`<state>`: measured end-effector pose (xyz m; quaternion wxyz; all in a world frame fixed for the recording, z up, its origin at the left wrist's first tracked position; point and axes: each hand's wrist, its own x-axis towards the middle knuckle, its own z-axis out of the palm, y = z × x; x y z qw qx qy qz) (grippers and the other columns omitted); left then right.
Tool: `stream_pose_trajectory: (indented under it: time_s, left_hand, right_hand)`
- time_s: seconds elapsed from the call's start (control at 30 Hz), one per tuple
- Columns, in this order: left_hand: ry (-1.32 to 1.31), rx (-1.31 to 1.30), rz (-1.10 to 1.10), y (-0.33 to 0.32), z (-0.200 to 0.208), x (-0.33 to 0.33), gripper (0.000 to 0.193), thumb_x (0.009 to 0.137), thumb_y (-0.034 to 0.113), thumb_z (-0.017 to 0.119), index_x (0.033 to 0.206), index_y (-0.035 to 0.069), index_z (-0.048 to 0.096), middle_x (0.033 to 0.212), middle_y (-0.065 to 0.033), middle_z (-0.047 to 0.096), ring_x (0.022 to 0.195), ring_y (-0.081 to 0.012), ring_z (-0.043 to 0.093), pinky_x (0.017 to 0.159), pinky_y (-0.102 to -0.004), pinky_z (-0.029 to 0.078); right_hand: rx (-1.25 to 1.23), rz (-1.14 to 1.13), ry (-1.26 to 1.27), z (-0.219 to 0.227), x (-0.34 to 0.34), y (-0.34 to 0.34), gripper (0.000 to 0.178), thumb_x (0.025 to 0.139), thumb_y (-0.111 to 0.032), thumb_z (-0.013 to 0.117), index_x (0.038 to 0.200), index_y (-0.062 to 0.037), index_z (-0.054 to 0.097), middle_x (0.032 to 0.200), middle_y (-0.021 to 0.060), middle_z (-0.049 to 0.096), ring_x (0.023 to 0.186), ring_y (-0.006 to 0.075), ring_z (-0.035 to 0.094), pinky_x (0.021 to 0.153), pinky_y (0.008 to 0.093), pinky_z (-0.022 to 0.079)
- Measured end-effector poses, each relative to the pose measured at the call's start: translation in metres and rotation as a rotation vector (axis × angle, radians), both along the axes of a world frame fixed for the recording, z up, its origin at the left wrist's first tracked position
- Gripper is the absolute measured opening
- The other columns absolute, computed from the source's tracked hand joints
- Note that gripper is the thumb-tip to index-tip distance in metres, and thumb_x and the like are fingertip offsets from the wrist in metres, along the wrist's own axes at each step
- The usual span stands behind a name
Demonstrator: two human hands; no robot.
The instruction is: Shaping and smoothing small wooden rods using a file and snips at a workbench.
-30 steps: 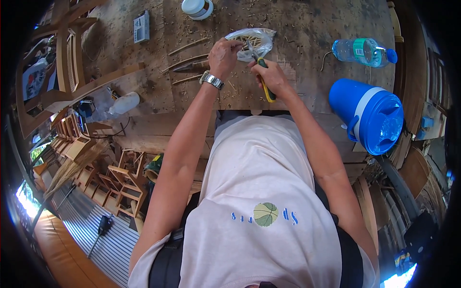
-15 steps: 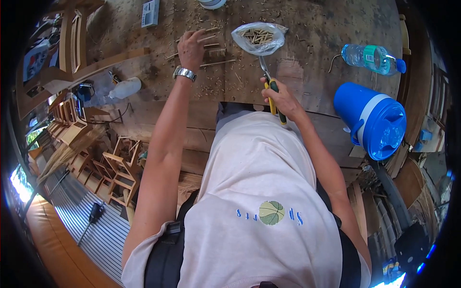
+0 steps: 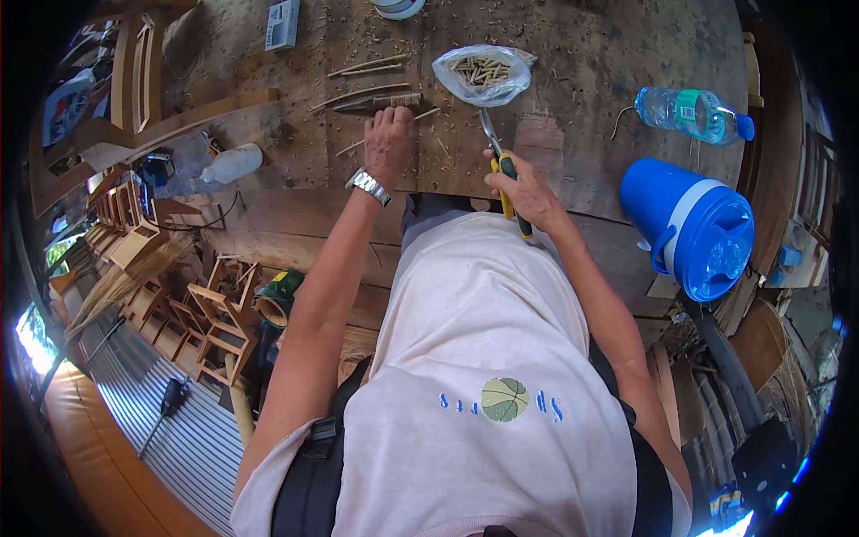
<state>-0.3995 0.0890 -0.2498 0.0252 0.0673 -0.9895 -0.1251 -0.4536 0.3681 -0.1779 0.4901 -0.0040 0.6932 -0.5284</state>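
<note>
My right hand (image 3: 530,192) is closed around pliers (image 3: 489,127) with yellow and dark green handles, their grey jaws pointing away toward a clear plastic bag (image 3: 463,82). Inside that bag lie many short cut wooden pegs (image 3: 483,70). My left hand (image 3: 390,143), with a metal watch at the wrist, has its fingers curled down over a thin wooden stick (image 3: 426,114) that shows on both sides of it. Just beyond the fingers lies a knife (image 3: 353,106) with a wrapped handle. More thin sticks (image 3: 369,66) lie behind the knife.
Wood bits litter the table (image 3: 591,63). On the right are a water bottle (image 3: 684,115) lying on its side and a blue jug (image 3: 684,224). A wooden frame (image 3: 134,80), a white bottle (image 3: 234,165) and a small box (image 3: 282,25) are on the left.
My left hand has moved right and nearer to me, from the far sticks to the nearer one, which now lies more tilted. The knife has come into view. My right hand keeps the pliers.
</note>
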Motion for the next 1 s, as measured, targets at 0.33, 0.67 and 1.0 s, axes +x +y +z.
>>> stream_pose_trajectory:
  time_s: [0.33, 0.67, 1.0]
  left_hand:
    - [0.102, 0.450, 0.101, 0.041, 0.045, -0.057, 0.013, 0.094, 0.014, 0.067, 0.103, 0.007, 0.072, 0.093, -0.0128, 0.064, 0.088, -0.0345, 0.066, 0.074, -0.0423, 0.052]
    - [0.046, 0.380, 0.060, 0.050, 0.036, -0.093, 0.014, 0.092, 0.015, 0.069, 0.103, 0.012, 0.078, 0.094, -0.0112, 0.067, 0.087, -0.0326, 0.067, 0.075, -0.0423, 0.053]
    - [0.006, 0.358, -0.011, 0.047, 0.022, -0.104, 0.018, 0.093, 0.016, 0.070, 0.108, 0.016, 0.079, 0.091, -0.0111, 0.064, 0.088, -0.0299, 0.065, 0.077, -0.0418, 0.051]
  right_hand:
    - [-0.002, 0.018, 0.082, 0.009, -0.027, -0.017, 0.047, 0.088, -0.028, 0.063, 0.127, -0.0012, 0.060, 0.083, 0.0050, 0.061, 0.077, 0.0132, 0.063, 0.074, 0.0287, 0.050]
    - [0.002, -0.014, 0.120, -0.019, -0.053, -0.038, 0.039, 0.089, -0.028, 0.062, 0.114, 0.0010, 0.063, 0.079, 0.0045, 0.063, 0.071, 0.0132, 0.063, 0.069, 0.0297, 0.051]
    - [-0.021, -0.065, 0.057, -0.019, -0.057, -0.037, 0.040, 0.091, -0.027, 0.061, 0.118, 0.0012, 0.064, 0.077, 0.0045, 0.064, 0.068, 0.0119, 0.063, 0.066, 0.0277, 0.051]
